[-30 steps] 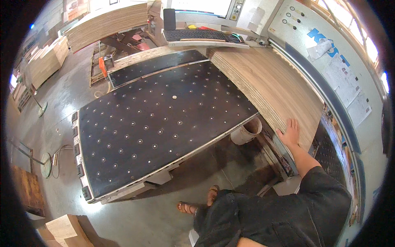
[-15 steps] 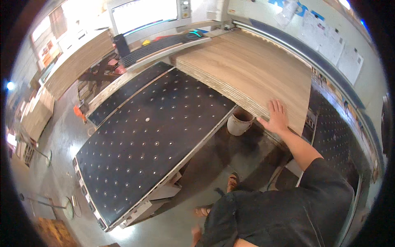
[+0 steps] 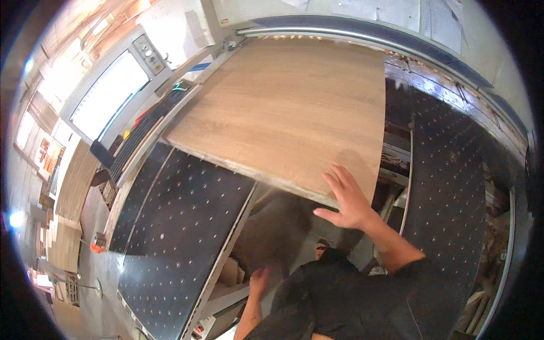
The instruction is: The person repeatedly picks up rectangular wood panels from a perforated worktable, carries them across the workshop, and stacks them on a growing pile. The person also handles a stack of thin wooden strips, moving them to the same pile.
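Wooden panel stack (image 3: 283,107): right hand (image 3: 348,198) flat, fingers spread, on corner.

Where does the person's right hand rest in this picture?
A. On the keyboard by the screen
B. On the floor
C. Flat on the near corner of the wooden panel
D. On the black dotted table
C: the right hand lies open, fingers spread, on the near corner of the wooden panel, away from the black dotted table.
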`<state>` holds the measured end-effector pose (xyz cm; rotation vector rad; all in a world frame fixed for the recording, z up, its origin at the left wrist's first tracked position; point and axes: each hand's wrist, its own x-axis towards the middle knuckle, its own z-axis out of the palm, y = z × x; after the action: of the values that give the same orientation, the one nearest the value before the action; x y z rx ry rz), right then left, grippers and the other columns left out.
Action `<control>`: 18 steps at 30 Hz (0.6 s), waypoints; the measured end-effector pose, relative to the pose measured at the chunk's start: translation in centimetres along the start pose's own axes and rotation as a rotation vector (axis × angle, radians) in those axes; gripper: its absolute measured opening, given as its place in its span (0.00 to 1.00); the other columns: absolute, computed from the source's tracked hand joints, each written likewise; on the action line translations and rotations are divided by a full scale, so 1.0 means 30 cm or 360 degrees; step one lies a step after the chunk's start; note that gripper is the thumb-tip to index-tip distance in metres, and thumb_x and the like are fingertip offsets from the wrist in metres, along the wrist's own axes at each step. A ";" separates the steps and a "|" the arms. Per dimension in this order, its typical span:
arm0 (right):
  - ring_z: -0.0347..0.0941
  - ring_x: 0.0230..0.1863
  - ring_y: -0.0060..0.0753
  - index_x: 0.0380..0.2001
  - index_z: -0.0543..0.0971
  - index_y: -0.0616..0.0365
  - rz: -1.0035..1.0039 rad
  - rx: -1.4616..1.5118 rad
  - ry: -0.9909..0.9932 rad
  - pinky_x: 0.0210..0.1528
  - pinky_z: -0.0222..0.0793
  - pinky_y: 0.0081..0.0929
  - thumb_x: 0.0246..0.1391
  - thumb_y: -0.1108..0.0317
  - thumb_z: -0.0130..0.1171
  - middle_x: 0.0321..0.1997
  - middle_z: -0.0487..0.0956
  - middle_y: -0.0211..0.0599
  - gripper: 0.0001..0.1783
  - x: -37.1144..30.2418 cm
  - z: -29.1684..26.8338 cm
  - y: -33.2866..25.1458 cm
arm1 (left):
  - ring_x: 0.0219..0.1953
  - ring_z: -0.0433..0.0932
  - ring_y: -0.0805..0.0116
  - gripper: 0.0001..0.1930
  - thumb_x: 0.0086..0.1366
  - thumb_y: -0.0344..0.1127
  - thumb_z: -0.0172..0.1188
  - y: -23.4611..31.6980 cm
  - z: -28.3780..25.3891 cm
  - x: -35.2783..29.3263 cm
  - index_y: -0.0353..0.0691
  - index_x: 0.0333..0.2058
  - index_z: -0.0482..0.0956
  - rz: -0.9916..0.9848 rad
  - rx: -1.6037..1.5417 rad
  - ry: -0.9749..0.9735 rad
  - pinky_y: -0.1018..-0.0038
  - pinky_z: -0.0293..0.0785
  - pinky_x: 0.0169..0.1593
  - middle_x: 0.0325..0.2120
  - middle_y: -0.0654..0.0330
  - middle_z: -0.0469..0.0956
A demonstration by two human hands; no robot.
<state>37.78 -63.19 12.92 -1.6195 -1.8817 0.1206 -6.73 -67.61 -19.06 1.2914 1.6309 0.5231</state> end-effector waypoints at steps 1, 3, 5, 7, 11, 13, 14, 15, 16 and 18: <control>0.51 0.76 0.67 0.67 0.64 0.67 0.0071 0.0007 0.0013 0.76 0.50 0.55 0.52 0.44 0.71 0.75 0.57 0.62 0.50 -0.028 -0.039 0.026 | 0.45 0.83 0.62 0.27 0.67 0.55 0.66 0.013 0.013 -0.001 0.33 0.48 0.82 -0.0044 0.0163 -0.0030 0.66 0.77 0.50 0.40 0.52 0.86; 0.49 0.76 0.69 0.68 0.63 0.68 0.0244 -0.0073 0.0064 0.76 0.49 0.55 0.50 0.46 0.71 0.76 0.55 0.63 0.51 -0.083 -0.107 0.091 | 0.44 0.83 0.65 0.28 0.67 0.55 0.66 0.078 0.010 0.030 0.32 0.50 0.81 -0.0050 0.0150 -0.0068 0.68 0.77 0.50 0.40 0.53 0.85; 0.47 0.78 0.67 0.72 0.57 0.67 0.0413 -0.0118 0.0180 0.77 0.47 0.55 0.49 0.50 0.72 0.78 0.51 0.64 0.56 -0.127 -0.130 0.146 | 0.45 0.83 0.68 0.30 0.69 0.53 0.66 0.182 -0.003 0.044 0.30 0.54 0.78 -0.0210 -0.0091 -0.0155 0.70 0.77 0.50 0.42 0.53 0.85; 0.46 0.79 0.66 0.74 0.52 0.66 0.0570 0.0070 0.0328 0.77 0.46 0.54 0.50 0.50 0.72 0.79 0.50 0.63 0.58 -0.151 -0.121 0.192 | 0.44 0.83 0.67 0.29 0.69 0.52 0.65 0.337 -0.006 0.094 0.30 0.55 0.77 0.0024 -0.0142 -0.0078 0.69 0.77 0.50 0.42 0.53 0.85; 0.46 0.80 0.58 0.77 0.45 0.64 0.0855 0.0274 0.0340 0.77 0.47 0.49 0.54 0.53 0.71 0.80 0.49 0.61 0.60 -0.201 -0.066 0.199 | 0.45 0.83 0.66 0.25 0.71 0.47 0.65 0.714 0.005 0.207 0.31 0.55 0.77 0.0330 -0.0322 -0.0138 0.69 0.78 0.51 0.43 0.54 0.85; 0.46 0.80 0.53 0.77 0.44 0.64 0.0982 0.0579 0.0394 0.77 0.47 0.46 0.56 0.54 0.70 0.80 0.49 0.58 0.59 -0.229 -0.028 0.167 | 0.46 0.83 0.65 0.24 0.71 0.45 0.65 0.886 0.026 0.247 0.32 0.56 0.77 0.0560 -0.0388 -0.0170 0.69 0.78 0.52 0.43 0.53 0.85; 0.46 0.80 0.51 0.77 0.44 0.64 0.0998 0.0767 0.0432 0.77 0.46 0.44 0.56 0.54 0.69 0.81 0.49 0.57 0.59 -0.239 -0.007 0.151 | 0.47 0.84 0.65 0.24 0.70 0.44 0.65 0.956 0.023 0.266 0.32 0.56 0.77 0.0649 -0.0276 -0.0187 0.69 0.78 0.52 0.44 0.53 0.85; 0.49 0.79 0.45 0.78 0.44 0.63 0.1151 0.0841 0.0452 0.77 0.44 0.39 0.60 0.54 0.64 0.81 0.51 0.51 0.55 -0.250 0.013 0.138 | 0.48 0.84 0.64 0.23 0.70 0.43 0.65 1.012 0.015 0.280 0.32 0.56 0.77 0.0738 -0.0164 -0.0205 0.69 0.78 0.52 0.44 0.52 0.85; 0.50 0.79 0.45 0.78 0.44 0.63 0.1192 0.1050 0.0564 0.77 0.44 0.38 0.61 0.55 0.62 0.80 0.51 0.50 0.53 -0.254 0.035 0.131 | 0.49 0.84 0.64 0.23 0.70 0.43 0.65 1.057 0.005 0.295 0.33 0.56 0.77 0.0886 -0.0078 -0.0213 0.68 0.78 0.52 0.44 0.51 0.85; 0.52 0.78 0.43 0.78 0.44 0.62 0.1240 0.1473 0.0809 0.77 0.43 0.36 0.64 0.55 0.59 0.80 0.53 0.48 0.51 -0.245 0.079 0.134 | 0.49 0.84 0.63 0.21 0.70 0.42 0.65 1.115 -0.016 0.333 0.33 0.54 0.78 0.0924 -0.0083 -0.0206 0.68 0.78 0.53 0.46 0.49 0.85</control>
<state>40.21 -68.19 6.21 -1.3970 -0.5592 0.7104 9.79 -46.72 3.53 1.7243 1.1144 0.8026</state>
